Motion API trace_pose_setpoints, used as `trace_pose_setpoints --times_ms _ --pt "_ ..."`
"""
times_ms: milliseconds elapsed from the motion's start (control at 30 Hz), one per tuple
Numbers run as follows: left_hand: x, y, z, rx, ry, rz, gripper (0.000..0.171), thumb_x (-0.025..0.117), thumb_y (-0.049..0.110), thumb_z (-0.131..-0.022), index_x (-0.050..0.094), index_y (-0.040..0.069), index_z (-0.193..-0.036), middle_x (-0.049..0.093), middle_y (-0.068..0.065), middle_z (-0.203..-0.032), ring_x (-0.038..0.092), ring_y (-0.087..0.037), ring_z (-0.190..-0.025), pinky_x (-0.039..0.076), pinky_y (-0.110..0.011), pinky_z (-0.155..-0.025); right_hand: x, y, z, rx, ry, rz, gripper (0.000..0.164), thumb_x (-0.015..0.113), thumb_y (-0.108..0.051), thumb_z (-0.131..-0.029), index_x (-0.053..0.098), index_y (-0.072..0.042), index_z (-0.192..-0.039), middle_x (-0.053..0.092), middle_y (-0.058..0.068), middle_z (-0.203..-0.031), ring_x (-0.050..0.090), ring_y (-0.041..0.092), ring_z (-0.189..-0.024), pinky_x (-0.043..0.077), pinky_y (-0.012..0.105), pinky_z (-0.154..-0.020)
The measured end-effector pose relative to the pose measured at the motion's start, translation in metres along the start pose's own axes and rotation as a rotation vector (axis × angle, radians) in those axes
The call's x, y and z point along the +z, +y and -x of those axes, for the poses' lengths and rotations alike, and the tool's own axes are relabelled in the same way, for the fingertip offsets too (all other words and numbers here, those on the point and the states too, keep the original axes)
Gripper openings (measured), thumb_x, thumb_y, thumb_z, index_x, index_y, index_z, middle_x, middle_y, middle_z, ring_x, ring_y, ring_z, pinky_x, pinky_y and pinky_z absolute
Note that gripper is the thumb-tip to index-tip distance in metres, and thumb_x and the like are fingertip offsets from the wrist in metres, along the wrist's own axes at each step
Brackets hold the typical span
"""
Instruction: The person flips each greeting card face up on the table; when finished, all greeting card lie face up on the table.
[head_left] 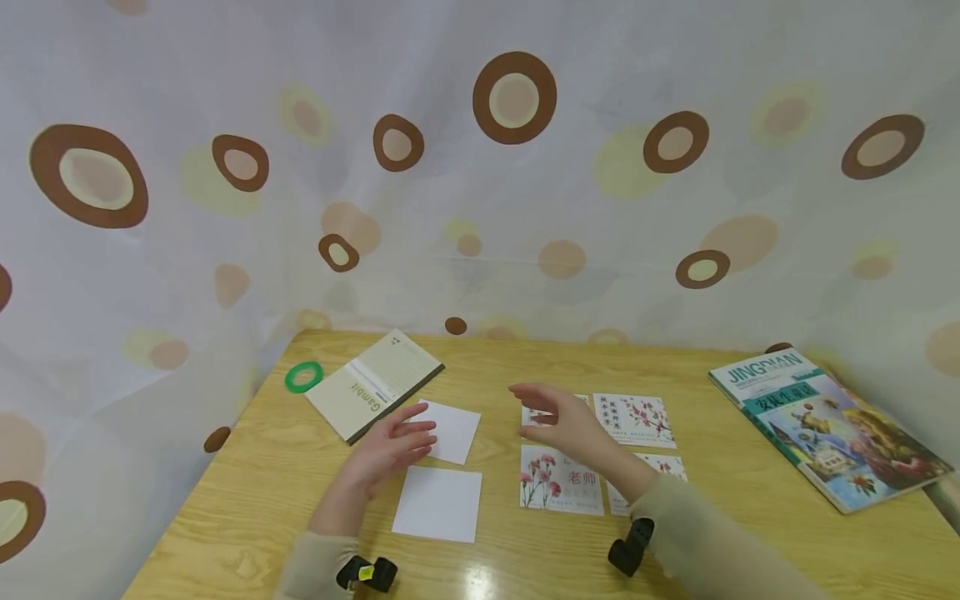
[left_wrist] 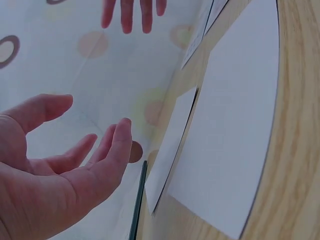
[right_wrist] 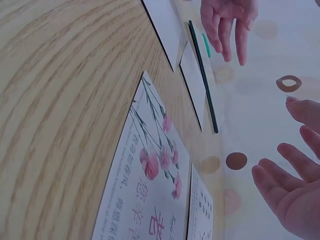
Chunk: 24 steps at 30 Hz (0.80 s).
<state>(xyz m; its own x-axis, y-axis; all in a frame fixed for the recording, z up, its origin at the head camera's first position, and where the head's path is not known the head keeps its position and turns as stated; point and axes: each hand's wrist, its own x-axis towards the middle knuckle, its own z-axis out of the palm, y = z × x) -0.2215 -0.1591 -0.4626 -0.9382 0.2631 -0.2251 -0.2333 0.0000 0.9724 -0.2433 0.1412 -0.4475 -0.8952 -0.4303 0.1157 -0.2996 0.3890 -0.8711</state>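
Note:
My left hand (head_left: pixel 386 454) hovers over two blank white cards, its fingers relaxed and holding nothing. The far white card (head_left: pixel 452 432) is partly covered by those fingers; the near white card (head_left: pixel 438 504) lies in full sight. To the right, my right hand (head_left: pixel 566 425) hangs above several flower-printed cards, fingers loosely bent and apart from the thumb. A carnation card (head_left: pixel 558 492) lies nearest below it, with a blossom-branch card (head_left: pixel 636 419) farther back. The hand and forearm hide parts of the other two printed cards. In the left wrist view, the left hand (left_wrist: pixel 70 165) shows nothing between thumb and fingers.
A beige notebook (head_left: pixel 375 379) lies at the back left, beside a green tape roll (head_left: pixel 303 377). On the right is an illustrated magazine (head_left: pixel 828 429). A spotted curtain (head_left: pixel 525 208) rises behind the wooden table (head_left: pixel 247 508).

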Motion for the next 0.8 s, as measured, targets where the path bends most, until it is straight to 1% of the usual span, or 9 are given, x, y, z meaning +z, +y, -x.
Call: trace_pose_setpoints --times_ms 133,267,367,433,500,567,633,733,800 --pt "-0.005 -0.002 0.001 0.001 0.037 -0.023 0.057 0.054 0.003 -0.099 0.031 -0.003 -0.151 0.042 -0.034 -0.145 0.060 -0.028 -0.119 0.051 -0.034 -0.102 0.008 -0.001 -0.006 -0.055 -0.018 0.107 0.058 0.074 -0.010 -0.088 0.053 -0.012 -0.142 0.056 0.010 -0.143 0.053 0.035 -0.131 0.050 0.048 -0.102" --pt "-0.009 -0.004 0.002 -0.008 0.086 -0.053 0.057 0.056 0.004 -0.098 0.034 -0.002 -0.150 0.043 -0.032 -0.145 0.057 -0.034 -0.123 0.051 -0.036 -0.102 0.019 -0.003 -0.011 -0.086 -0.063 0.182 0.057 0.074 -0.009 -0.088 0.054 -0.014 -0.141 0.057 0.010 -0.143 0.054 0.036 -0.130 0.050 0.050 -0.102" --pt "-0.015 -0.006 0.003 -0.007 0.113 -0.071 0.056 0.055 0.003 -0.098 0.036 -0.002 -0.150 0.042 -0.032 -0.146 0.054 -0.037 -0.126 0.052 -0.030 -0.100 0.030 -0.004 -0.017 -0.107 -0.094 0.201 0.056 0.074 -0.009 -0.087 0.055 -0.013 -0.140 0.057 0.011 -0.142 0.053 0.037 -0.130 0.050 0.053 -0.101" --pt "-0.019 -0.006 0.004 -0.003 0.119 -0.081 0.055 0.053 0.003 -0.098 0.035 -0.004 -0.150 0.040 -0.033 -0.147 0.052 -0.037 -0.126 0.051 -0.024 -0.096 0.036 -0.003 -0.021 -0.120 -0.111 0.201 0.056 0.074 -0.008 -0.087 0.056 -0.012 -0.140 0.056 0.011 -0.143 0.052 0.038 -0.130 0.049 0.054 -0.102" --pt "-0.023 -0.007 0.004 0.001 0.126 -0.074 0.054 0.052 0.002 -0.098 0.035 -0.005 -0.149 0.039 -0.033 -0.147 0.051 -0.035 -0.126 0.051 -0.020 -0.093 0.040 -0.003 -0.024 -0.119 -0.126 0.203 0.055 0.075 -0.008 -0.087 0.057 -0.012 -0.139 0.056 0.010 -0.143 0.051 0.036 -0.132 0.047 0.055 -0.103" --pt "-0.026 -0.008 0.005 -0.001 0.135 -0.072 0.055 0.052 0.002 -0.098 0.034 -0.005 -0.149 0.038 -0.033 -0.148 0.051 -0.033 -0.126 0.050 -0.019 -0.092 0.043 -0.002 -0.026 -0.114 -0.147 0.224 0.053 0.075 -0.009 -0.087 0.058 -0.014 -0.137 0.057 0.008 -0.142 0.051 0.034 -0.133 0.046 0.054 -0.106" --pt "-0.029 -0.009 0.005 -0.005 0.138 -0.071 0.055 0.052 0.002 -0.098 0.033 -0.005 -0.150 0.037 -0.032 -0.149 0.049 -0.032 -0.127 0.049 -0.020 -0.095 0.045 -0.001 -0.028 -0.122 -0.167 0.253 0.050 0.075 -0.010 -0.087 0.060 -0.015 -0.135 0.057 0.009 -0.142 0.050 0.033 -0.134 0.044 0.054 -0.108" --pt "-0.031 -0.010 0.007 -0.015 0.140 -0.074 0.056 0.052 0.002 -0.098 0.033 -0.004 -0.150 0.038 -0.031 -0.149 0.050 -0.030 -0.126 0.049 -0.023 -0.097 0.047 0.000 -0.030 -0.137 -0.203 0.283 0.046 0.075 -0.011 -0.087 0.064 -0.016 -0.132 0.056 0.013 -0.144 0.048 0.033 -0.136 0.040 0.053 -0.111" --pt "-0.033 -0.011 0.008 -0.021 0.141 -0.075 0.057 0.052 0.002 -0.097 0.033 -0.004 -0.150 0.038 -0.031 -0.149 0.052 -0.028 -0.124 0.049 -0.023 -0.096 0.049 0.002 -0.031 -0.161 -0.225 0.290 0.045 0.075 -0.009 -0.087 0.064 -0.013 -0.131 0.054 0.017 -0.145 0.047 0.035 -0.137 0.038 0.054 -0.112"
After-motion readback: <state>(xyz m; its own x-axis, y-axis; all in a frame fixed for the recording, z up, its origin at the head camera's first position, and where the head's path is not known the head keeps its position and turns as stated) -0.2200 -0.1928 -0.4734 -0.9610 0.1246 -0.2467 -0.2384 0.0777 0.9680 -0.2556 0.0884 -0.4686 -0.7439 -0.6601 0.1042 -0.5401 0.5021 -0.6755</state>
